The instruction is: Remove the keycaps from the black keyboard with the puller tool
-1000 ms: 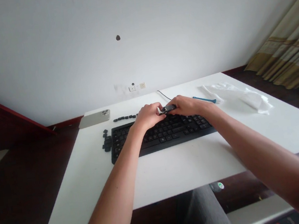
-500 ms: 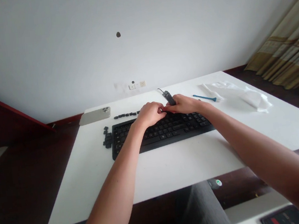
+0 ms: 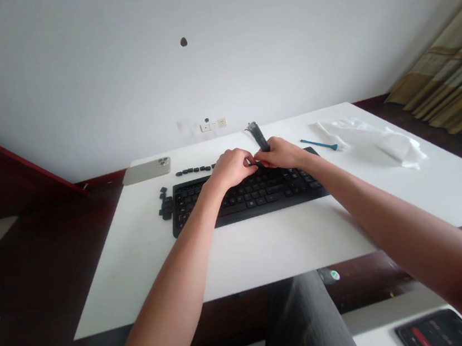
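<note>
A black keyboard (image 3: 254, 192) lies on the white table (image 3: 265, 247). Both my hands meet over its top row. My right hand (image 3: 283, 153) is closed round a small dark tool (image 3: 259, 135) that sticks up from its fingers. My left hand (image 3: 232, 167) is closed in a pinch right beside it, fingertips touching the right hand; what it pinches is hidden. Loose black keycaps lie in a row (image 3: 192, 170) behind the keyboard and in a cluster (image 3: 165, 206) at its left end.
A phone (image 3: 146, 170) lies face down at the table's back left. A blue-handled tool (image 3: 319, 145) and a white cloth (image 3: 378, 141) lie at the right. A dark tray (image 3: 438, 330) shows at the bottom right. My knee (image 3: 308, 320) is under the table's front edge.
The dark tool in my right hand has turned from lying flat to pointing up. Both hands have shifted slightly toward the keyboard's back edge. The camera has tilted down a little.
</note>
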`<act>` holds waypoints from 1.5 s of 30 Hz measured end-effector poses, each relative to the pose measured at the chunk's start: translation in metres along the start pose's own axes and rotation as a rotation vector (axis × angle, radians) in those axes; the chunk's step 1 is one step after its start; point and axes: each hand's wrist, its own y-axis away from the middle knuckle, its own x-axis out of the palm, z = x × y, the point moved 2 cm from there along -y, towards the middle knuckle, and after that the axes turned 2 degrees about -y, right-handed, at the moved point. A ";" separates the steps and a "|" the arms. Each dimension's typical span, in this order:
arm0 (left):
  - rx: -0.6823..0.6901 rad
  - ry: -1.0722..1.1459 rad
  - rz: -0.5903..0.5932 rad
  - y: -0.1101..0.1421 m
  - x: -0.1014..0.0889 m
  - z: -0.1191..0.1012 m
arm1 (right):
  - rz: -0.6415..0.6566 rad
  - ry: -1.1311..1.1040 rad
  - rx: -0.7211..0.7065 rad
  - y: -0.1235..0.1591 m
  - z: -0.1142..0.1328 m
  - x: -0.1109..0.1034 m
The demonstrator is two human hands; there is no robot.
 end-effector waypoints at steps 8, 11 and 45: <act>-0.009 -0.046 -0.013 0.002 0.002 -0.006 | -0.005 0.023 0.035 0.001 0.003 0.000; 0.006 -0.007 -0.016 0.002 0.001 -0.004 | -0.079 0.083 0.050 0.000 0.003 0.002; -0.031 -0.264 -0.273 0.006 -0.022 0.023 | -0.637 -0.632 0.042 -0.016 -0.019 0.007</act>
